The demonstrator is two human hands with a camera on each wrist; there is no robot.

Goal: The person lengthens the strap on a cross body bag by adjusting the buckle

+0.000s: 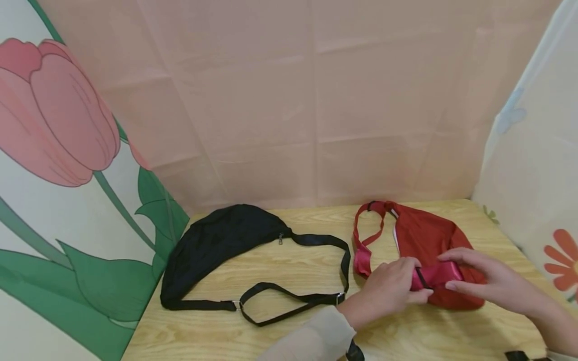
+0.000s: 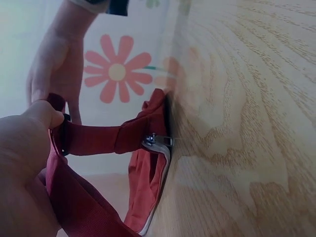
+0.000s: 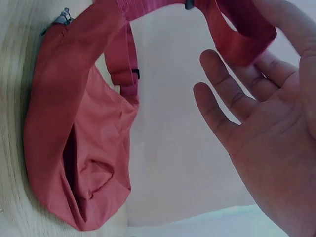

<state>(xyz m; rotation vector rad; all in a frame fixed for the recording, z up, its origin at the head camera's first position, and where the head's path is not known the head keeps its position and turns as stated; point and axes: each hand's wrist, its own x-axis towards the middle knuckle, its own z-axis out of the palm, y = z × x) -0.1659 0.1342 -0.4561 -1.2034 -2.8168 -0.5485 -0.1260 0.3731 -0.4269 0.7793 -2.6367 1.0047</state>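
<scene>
A red waist bag [image 1: 426, 228] lies at the right of the table, its red strap lifted off the tabletop in front of it. My left hand [image 1: 390, 288] pinches this strap [image 2: 98, 138] beside a black slider buckle [image 1: 422, 278]. To its right, my right hand [image 1: 489, 281] holds the strap's folded end between thumb and forefinger. In the right wrist view that hand's other fingers [image 3: 222, 81] are spread below the loop. The bag's zipper pull [image 2: 158, 140] shows in the left wrist view.
A black waist bag [image 1: 226, 245] lies on the left of the wooden table [image 1: 280, 271], its black strap [image 1: 311, 301] looped towards the middle. Pink cloth [image 1: 311, 100] hangs behind. Flower-printed sheets stand at the left [image 1: 67, 115] and right [image 1: 542, 165].
</scene>
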